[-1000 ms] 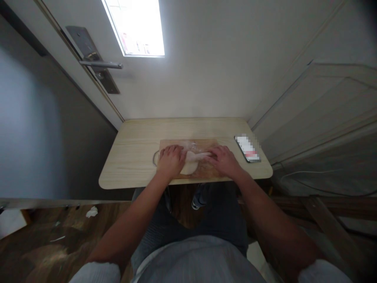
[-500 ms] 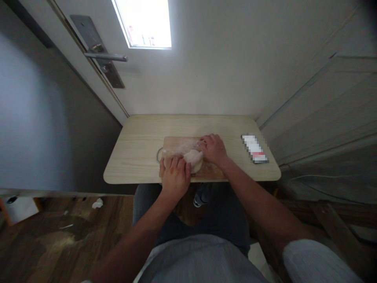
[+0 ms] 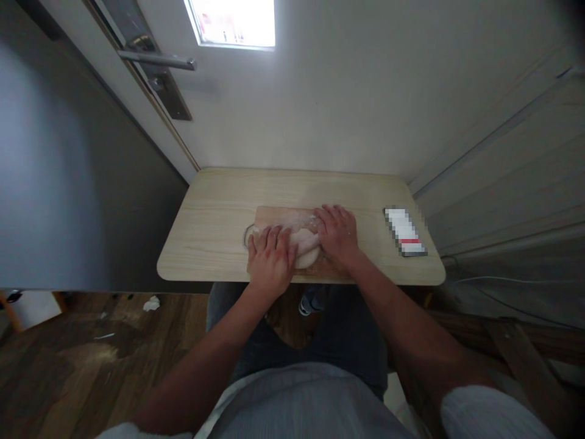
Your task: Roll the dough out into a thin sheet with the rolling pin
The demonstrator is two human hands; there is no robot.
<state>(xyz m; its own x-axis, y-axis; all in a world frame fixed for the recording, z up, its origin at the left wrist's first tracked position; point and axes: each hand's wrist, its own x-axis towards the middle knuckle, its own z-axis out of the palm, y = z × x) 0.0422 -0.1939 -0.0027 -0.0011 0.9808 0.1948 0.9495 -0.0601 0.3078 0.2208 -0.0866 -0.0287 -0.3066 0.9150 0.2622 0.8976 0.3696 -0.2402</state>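
A pale lump of dough (image 3: 307, 259) lies on a wooden cutting board (image 3: 274, 214) dusted with what looks like flour. My left hand (image 3: 273, 257) rests palm down over the dough's left end, fingers stretched and apart. At the right end, my right hand (image 3: 339, 235) presses on the dough with its fingers extended toward the far side; white powder clings to them. Between the hands part of the dough shows, while the rest is hidden under the palms. A metal ring handle (image 3: 247, 236) sticks out from the board's left edge.
The board sits on a small light-wood table (image 3: 205, 225) against a white door (image 3: 342, 116) with a lever handle (image 3: 158, 60). To the right lies a phone (image 3: 404, 231) with a blurred screen. My legs are under the table's near edge; crumpled white paper (image 3: 152, 303) is on the floor.
My fingers have straightened from a more curled hold, and the dough between the hands looks flatter and more drawn out toward the right hand. The view has shifted slightly.
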